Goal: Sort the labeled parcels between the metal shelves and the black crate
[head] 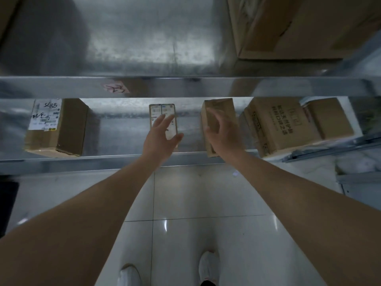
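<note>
You stand at the metal shelves [103, 162] on a shiny white tile floor [206, 193], your white shoes [128, 275] below. On the lower shelf, a big labeled box [55, 129] sits far left and two printed boxes [282, 124] sit far right. Another big box [299, 25] rests on the upper shelf. Your left hand [160, 137] has its fingers spread in front of a small flat labeled parcel [164, 118]. Your right hand [223, 134], fingers loose and apart, touches a plain brown parcel [218, 112] just beside it.
</note>
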